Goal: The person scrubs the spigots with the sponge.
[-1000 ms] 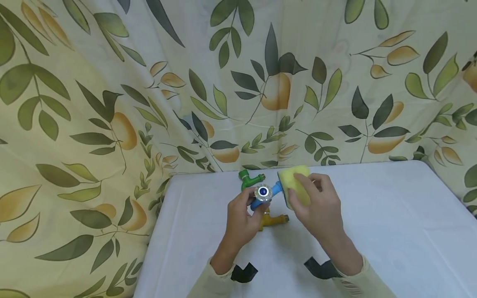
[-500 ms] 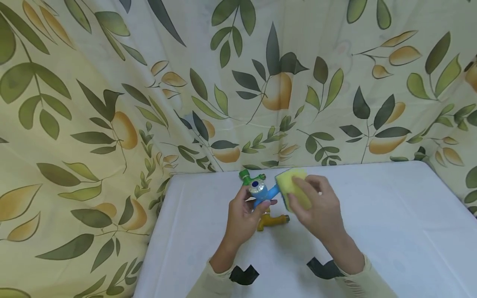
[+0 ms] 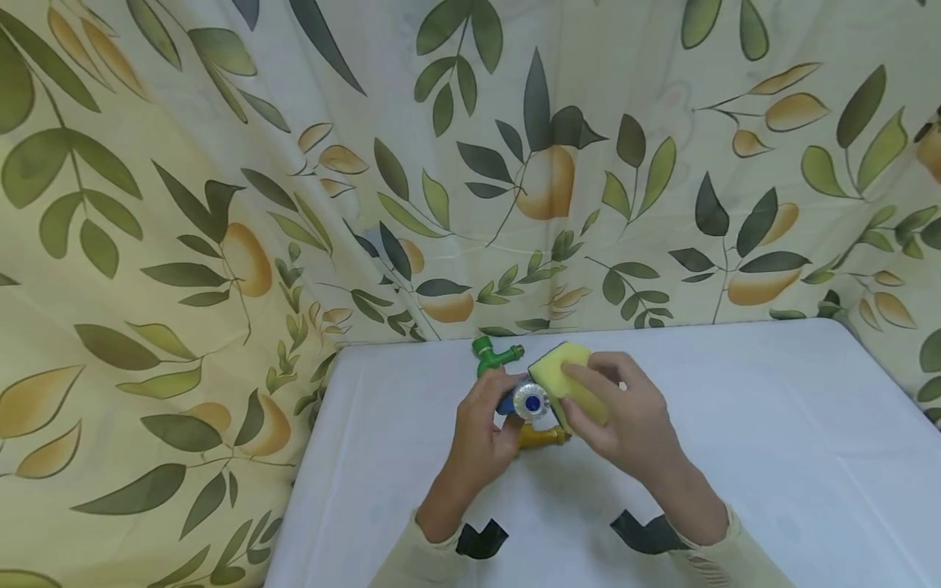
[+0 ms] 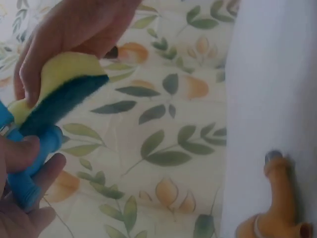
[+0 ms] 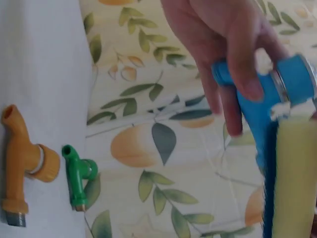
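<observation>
The blue plastic faucet (image 3: 524, 400) is held up off the counter (image 3: 772, 457), above its far left part, with its clear round knob and blue centre turned toward the head camera. The left hand (image 3: 481, 437) grips it, fingers curled round the blue body; the right wrist view shows those fingers wrapped over the spout end. Against the faucet's right side sits a yellow sponge (image 3: 569, 384) with a dark green scouring face, pinched in the right hand (image 3: 632, 425), thumb beneath and fingers over the top. In the left wrist view the green face lies touching the blue body (image 4: 37, 148).

The step in hand appears to be scrubbing the faucet with the sponge, and it looks mid-way: the pad is on one flank only. The next stroke likely calls for the left hand to turn the faucet so a fresh face meets the pad, while the right hand keeps its pinch firm enough that the sponge does not fold.

Just beneath the hands an orange faucet (image 3: 542, 438) lies on the counter. A green faucet (image 3: 491, 354) lies near the counter's far edge. Behind the counter hangs a leaf-and-fruit printed curtain (image 3: 220, 204).
</observation>
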The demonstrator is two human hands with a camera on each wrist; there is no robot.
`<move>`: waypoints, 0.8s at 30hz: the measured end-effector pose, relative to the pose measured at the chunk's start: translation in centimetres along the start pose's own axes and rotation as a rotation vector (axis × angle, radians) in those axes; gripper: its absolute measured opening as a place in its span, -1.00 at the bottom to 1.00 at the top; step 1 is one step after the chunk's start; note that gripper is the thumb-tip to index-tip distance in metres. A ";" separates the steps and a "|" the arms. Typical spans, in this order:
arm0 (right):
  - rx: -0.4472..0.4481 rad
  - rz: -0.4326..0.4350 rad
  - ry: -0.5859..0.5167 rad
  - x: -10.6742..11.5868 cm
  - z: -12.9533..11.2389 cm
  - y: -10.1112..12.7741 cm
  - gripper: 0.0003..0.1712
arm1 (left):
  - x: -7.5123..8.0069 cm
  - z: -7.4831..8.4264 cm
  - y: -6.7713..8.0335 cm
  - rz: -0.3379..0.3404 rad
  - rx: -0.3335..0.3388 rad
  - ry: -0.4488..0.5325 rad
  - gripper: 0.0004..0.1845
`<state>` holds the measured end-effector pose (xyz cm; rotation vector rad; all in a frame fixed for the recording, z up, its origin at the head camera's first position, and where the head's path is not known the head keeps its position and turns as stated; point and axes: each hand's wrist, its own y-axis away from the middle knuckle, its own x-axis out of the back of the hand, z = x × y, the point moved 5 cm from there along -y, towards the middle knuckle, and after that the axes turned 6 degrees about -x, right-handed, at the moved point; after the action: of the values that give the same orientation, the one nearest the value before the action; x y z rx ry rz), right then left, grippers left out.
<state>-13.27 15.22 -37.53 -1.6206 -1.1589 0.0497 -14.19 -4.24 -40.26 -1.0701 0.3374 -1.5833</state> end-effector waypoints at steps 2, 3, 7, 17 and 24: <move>-0.027 -0.017 0.006 0.2 0.3 -0.4 -0.60 | 0.0 0.1 -0.2 -0.044 -0.047 -0.091 -0.58; -0.044 -0.022 0.008 0.4 0.5 -0.6 -0.59 | 0.0 0.2 -0.2 -0.067 -0.069 -0.132 -0.59; -0.041 -0.075 0.022 0.7 0.7 -1.5 -0.56 | 0.1 0.6 -0.4 -0.146 -0.166 -0.265 -0.67; 0.000 -0.221 0.040 -0.1 0.4 -2.7 -0.60 | -0.8 1.4 -0.2 -0.242 -0.363 -0.533 -0.69; -0.036 -0.317 0.028 -0.6 0.5 -3.1 -0.64 | -1.3 1.4 0.2 -0.258 -0.436 -0.611 -0.75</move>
<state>-15.82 14.98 -35.69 -1.4465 -1.3887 -0.1986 -13.04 -2.64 -40.22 -1.9335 0.1274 -1.3416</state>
